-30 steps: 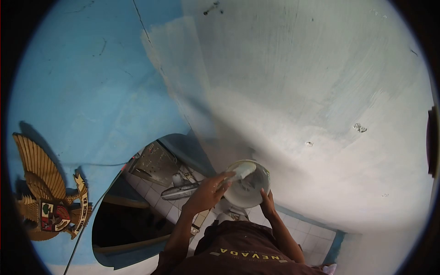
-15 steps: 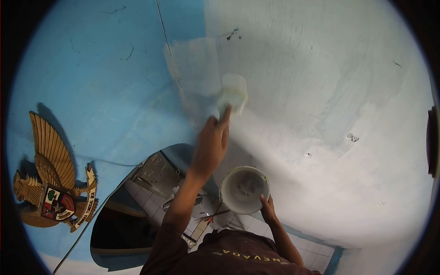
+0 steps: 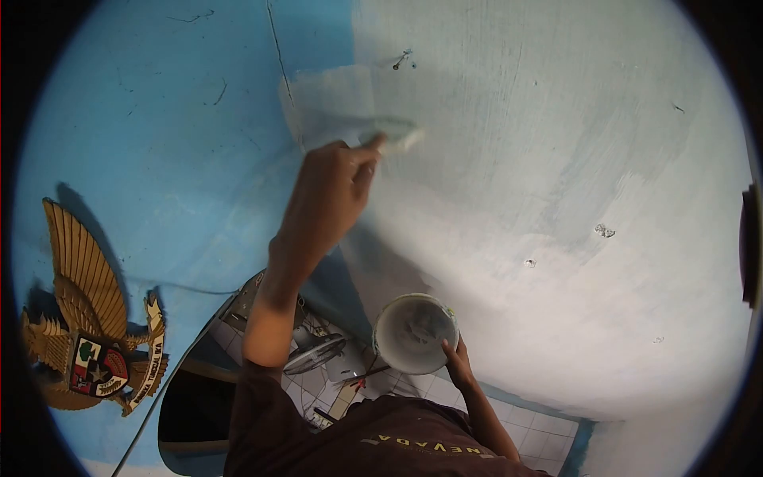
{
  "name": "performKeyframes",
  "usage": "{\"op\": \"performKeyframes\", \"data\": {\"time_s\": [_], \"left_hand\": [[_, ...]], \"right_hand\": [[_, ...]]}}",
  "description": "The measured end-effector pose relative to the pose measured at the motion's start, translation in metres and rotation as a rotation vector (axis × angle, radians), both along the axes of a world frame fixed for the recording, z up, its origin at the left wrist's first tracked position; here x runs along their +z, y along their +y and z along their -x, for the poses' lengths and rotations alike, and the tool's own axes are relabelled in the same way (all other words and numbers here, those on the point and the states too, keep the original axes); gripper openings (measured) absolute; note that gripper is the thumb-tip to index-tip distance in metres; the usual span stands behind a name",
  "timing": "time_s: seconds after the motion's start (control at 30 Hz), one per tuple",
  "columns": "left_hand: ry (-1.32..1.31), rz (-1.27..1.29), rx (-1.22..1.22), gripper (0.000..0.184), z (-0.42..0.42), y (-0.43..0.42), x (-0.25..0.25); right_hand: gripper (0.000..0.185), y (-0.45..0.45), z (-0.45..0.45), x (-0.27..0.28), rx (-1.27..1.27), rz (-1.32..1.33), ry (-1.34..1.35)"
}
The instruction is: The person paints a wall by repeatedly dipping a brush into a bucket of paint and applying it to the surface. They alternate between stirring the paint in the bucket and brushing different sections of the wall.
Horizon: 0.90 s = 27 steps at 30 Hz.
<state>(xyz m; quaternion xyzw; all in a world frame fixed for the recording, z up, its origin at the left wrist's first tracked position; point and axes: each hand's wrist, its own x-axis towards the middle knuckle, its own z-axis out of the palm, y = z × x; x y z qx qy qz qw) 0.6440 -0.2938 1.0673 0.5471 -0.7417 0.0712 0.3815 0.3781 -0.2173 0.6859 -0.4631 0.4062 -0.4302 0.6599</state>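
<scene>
My left hand (image 3: 332, 184) is raised against the wall, its fingers closed around the handle of a wide paintbrush (image 3: 407, 139). Motion blurs the brush, whose pale bristle end points right, at or very near the painted surface. Below, my right hand (image 3: 458, 362) grips the rim of a whitish paint bucket (image 3: 387, 335), with the thumb over the edge. Grey-white smears show inside the bucket. The wall by the brush bears whitish paint (image 3: 469, 167) on the right, meeting blue paint (image 3: 183, 111) on the left near a crack.
A golden eagle emblem (image 3: 87, 262) hangs on the blue wall at left. Beneath it is a dark-topped, curved surface (image 3: 195, 405) with a cable alongside. A fan (image 3: 315, 354) stands low on the tiled floor (image 3: 445, 391). Nails (image 3: 403, 60) stick out above the brush.
My left hand has moved up and left, and the brush has swung from pointing upward to pointing right. The bucket has shifted slightly left in my right hand.
</scene>
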Motion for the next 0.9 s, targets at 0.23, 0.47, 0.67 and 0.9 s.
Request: {"op": "performKeyframes", "data": {"time_s": [0.23, 0.47, 0.67, 0.9], "left_hand": [[0.045, 0.207, 0.012, 0.047, 0.009, -0.015, -0.051], [0.154, -0.079, -0.064, 0.043, 0.006, 0.008, -0.149], [0.039, -0.092, -0.065, 0.027, -0.023, -0.003, -0.067], [0.113, 0.241, -0.055, 0.037, -0.021, -0.012, 0.011]], "right_hand": [[0.079, 0.008, -0.003, 0.006, -0.124, -0.115, -0.172], [0.079, 0.004, 0.006, 0.007, -0.134, -0.114, -0.237], [0.079, 0.013, 0.003, 0.026, -0.165, -0.146, -0.175], [0.080, 0.033, 0.001, 0.011, -0.229, -0.148, -0.172]]}}
